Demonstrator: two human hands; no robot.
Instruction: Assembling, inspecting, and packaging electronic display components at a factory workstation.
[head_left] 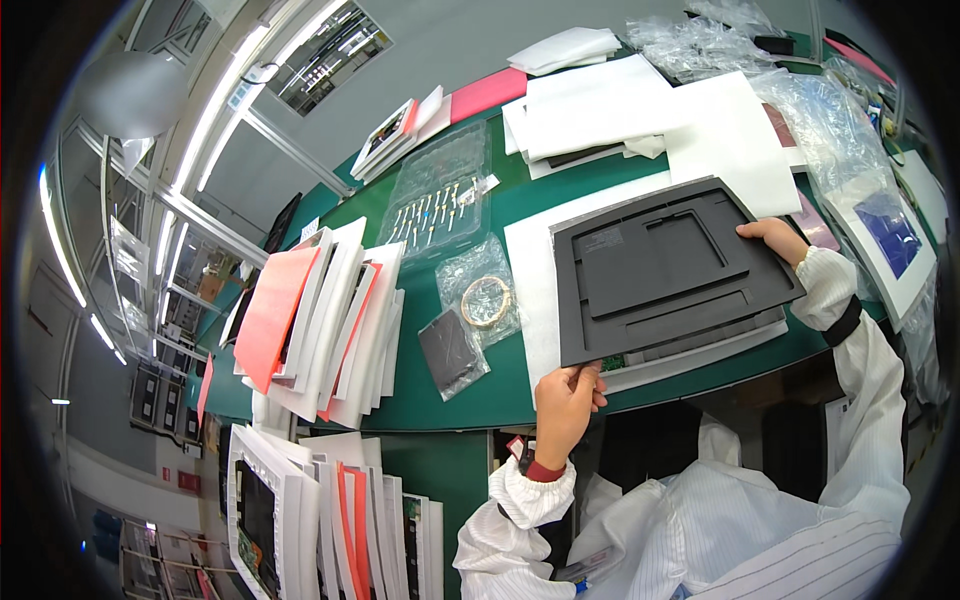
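A dark grey foam insert point(668, 272) with rectangular recesses is held flat over a white foam sheet point(527, 262) on the green table point(520, 195). My left hand point(565, 400) grips its near left corner. My right hand point(775, 238) holds its far right corner. Beneath the insert, the edge of a tray and a bit of green board show at the near side.
To the left lies a stack of white and red sheets point(320, 320). Small clear bags hold a dark pad point(450, 350) and a coiled ring point(485, 298). A bag of small pins point(435, 205) lies farther back. White foam sheets point(600, 105) and plastic bags point(840, 140) fill the far right.
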